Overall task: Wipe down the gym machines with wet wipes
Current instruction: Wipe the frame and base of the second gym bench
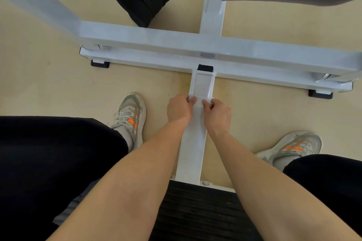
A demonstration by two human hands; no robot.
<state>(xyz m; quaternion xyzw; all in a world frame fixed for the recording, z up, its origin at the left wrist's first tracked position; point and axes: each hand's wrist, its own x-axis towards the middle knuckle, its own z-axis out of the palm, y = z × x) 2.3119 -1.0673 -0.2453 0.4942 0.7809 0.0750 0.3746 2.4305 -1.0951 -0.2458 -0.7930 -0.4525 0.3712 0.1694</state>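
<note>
Left of the hands stands a grey shoe [131, 117] with orange marks. The left hand [179, 108] curls its fingers round one end of the wet wipe [198, 102], which lies across the white frame bar [193, 146] between both hands (white on white, so its edges are hard to trace). The right hand [217, 113] pinches the other end. Right of it is the other shoe [293, 146].
</note>
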